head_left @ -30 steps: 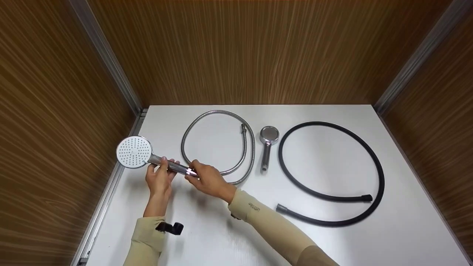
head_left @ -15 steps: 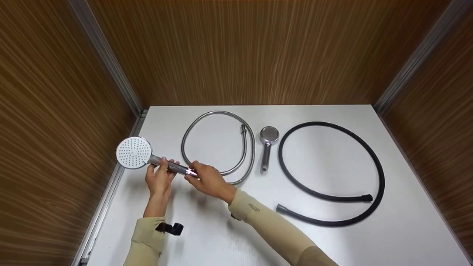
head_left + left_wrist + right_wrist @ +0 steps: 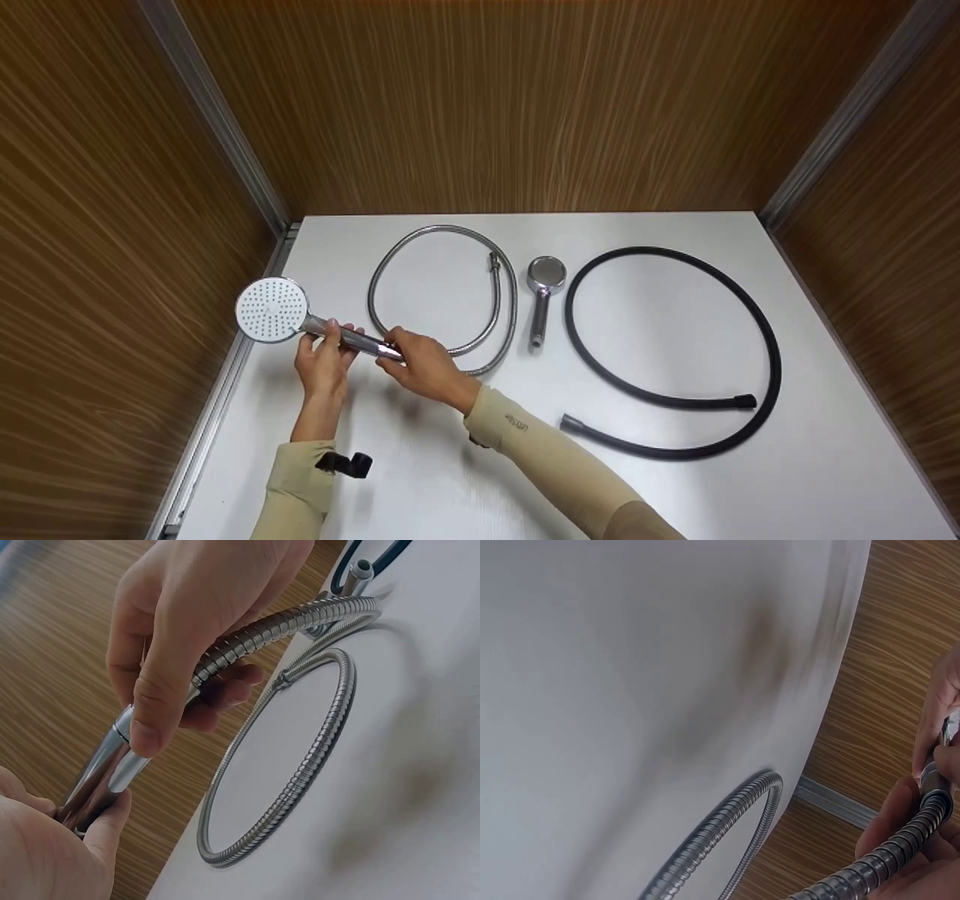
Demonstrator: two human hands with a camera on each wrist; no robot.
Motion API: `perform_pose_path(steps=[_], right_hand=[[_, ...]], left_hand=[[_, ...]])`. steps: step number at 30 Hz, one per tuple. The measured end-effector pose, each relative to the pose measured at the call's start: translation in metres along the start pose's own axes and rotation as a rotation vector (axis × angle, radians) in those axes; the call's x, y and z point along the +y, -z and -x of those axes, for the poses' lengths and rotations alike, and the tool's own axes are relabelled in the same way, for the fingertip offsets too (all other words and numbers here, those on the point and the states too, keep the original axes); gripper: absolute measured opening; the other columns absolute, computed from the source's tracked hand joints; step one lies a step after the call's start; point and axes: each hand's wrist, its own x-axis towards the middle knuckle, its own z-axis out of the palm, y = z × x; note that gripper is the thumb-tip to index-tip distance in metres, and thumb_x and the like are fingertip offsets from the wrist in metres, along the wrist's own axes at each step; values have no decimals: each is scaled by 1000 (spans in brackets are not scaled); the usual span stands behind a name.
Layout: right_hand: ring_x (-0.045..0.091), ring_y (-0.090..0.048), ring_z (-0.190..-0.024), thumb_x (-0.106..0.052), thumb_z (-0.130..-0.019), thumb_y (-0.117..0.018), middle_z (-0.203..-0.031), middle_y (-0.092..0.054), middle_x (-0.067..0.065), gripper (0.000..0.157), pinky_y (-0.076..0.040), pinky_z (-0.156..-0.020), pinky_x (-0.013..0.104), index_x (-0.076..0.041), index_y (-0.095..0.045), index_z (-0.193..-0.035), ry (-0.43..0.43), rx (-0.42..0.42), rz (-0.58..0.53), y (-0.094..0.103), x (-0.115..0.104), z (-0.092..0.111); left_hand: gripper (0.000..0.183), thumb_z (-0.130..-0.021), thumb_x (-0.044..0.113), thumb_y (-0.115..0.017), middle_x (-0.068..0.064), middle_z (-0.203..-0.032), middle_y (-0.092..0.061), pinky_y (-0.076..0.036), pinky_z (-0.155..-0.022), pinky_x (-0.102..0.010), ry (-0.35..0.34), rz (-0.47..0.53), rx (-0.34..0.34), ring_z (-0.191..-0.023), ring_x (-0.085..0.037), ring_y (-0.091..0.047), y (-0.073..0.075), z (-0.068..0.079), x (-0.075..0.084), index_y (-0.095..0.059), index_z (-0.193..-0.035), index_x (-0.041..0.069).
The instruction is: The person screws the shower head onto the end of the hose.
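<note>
A large round shower head with a white nozzle face is held above the left side of the table. My left hand grips its chrome handle, thumb on top. At the handle's lower end my right hand pinches the end of a ribbed metal shower hose, its thumb lying over the chrome joint in the left wrist view. Hose and handle meet end to end there; the fingers partly cover the joint, so how tightly they fit cannot be seen. The rest of the hose loops on the table.
A smaller chrome shower head lies right of the metal hose. Farther right, a black hose forms a wide loop with both ends toward the front. Wood-grain panels enclose the white table at the back and sides.
</note>
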Motion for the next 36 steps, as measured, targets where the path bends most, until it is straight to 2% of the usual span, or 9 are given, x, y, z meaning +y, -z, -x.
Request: perform_pose_path(steps=[7,13,23,31,36], right_hand=[[6,-50,-71,-31,-105,-67,-91,-71,1,25,-36,-58,16,-8,-66,-115,-5,-11,-1,-1,1,0],[7,-50,-71,-30,-105,-67,-89,-70,1,24,-37,-58,18,-8,-65,-114,0,-8,11,-2,2,0],[7,-50,-71,-31,-106,-65,-86,-67,1,23,-39,-58,18,-9,-67,-110,29,-4,26,0,1,-1],[7,-49,-69,-30,-103,-71,-86,-71,3,33,-40,-56,20,-6,-61,-124,47,37,17,-1,1,2],[6,-48,-68,-30,-103,-71,-86,-70,2,30,-35,-56,18,-8,-60,-120,46,39,14,-1,1,2]], left_hand=[[19,-108,17,-57,-11,-106,-60,-66,-101,-36,-15,7,-5,-89,-14,-73,-1,-1,0,-48,-122,7],[22,-108,18,-57,-11,-106,-61,-66,-101,-36,-1,3,-8,-98,-21,-74,0,0,0,-48,-125,6],[27,-109,21,-56,-15,-118,-58,-65,-104,-34,22,-24,-8,-105,-22,-73,1,1,1,-47,-130,8],[19,-108,18,-58,-11,-108,-61,-66,-101,-36,-5,7,-11,-96,-19,-74,1,0,1,-49,-121,8],[20,-108,18,-58,-12,-108,-60,-66,-101,-36,-6,6,-10,-95,-18,-73,1,0,0,-48,-121,7]])
